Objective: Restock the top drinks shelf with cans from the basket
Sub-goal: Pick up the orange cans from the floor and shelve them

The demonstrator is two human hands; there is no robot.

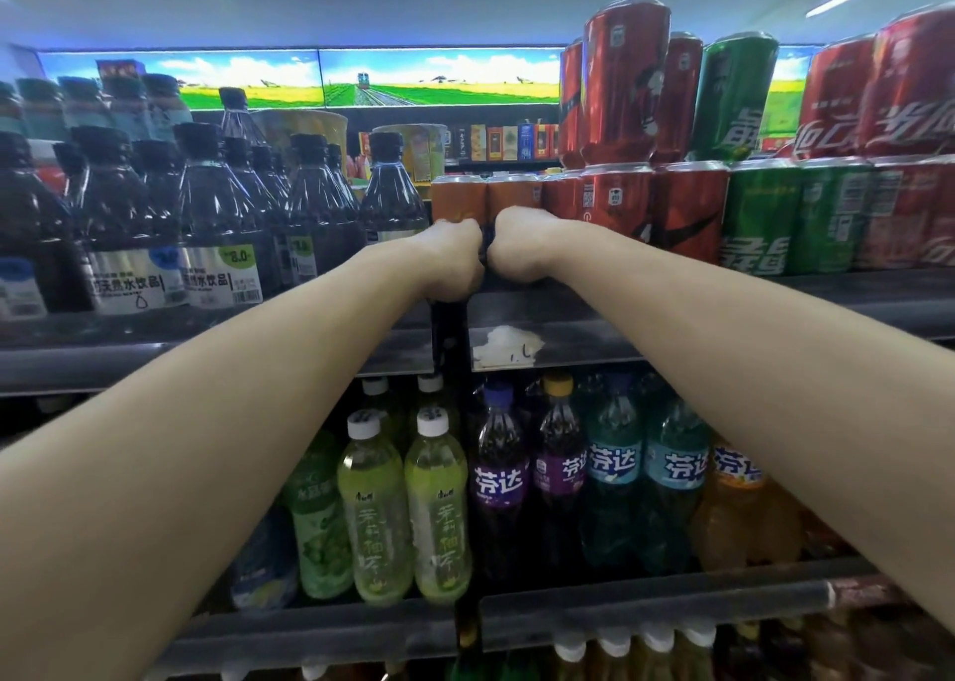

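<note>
Your left hand [455,256] and right hand [522,246] side by side at the top shelf's front edge [672,313], fingers curled over something dark between them, orange cans [486,197] just behind, red cans [625,106] stacked two high to the right, basket unseen.

Two bare forearms, no sleeves in view up to the frame edges at 8 and 4 o'clock. No watch, bracelet, ring or glove seen on either wrist. Left hand [455,261] and right hand [517,246] seen from the back, wrists slim. Fingers hidden from the camera, nails not visible.
</note>
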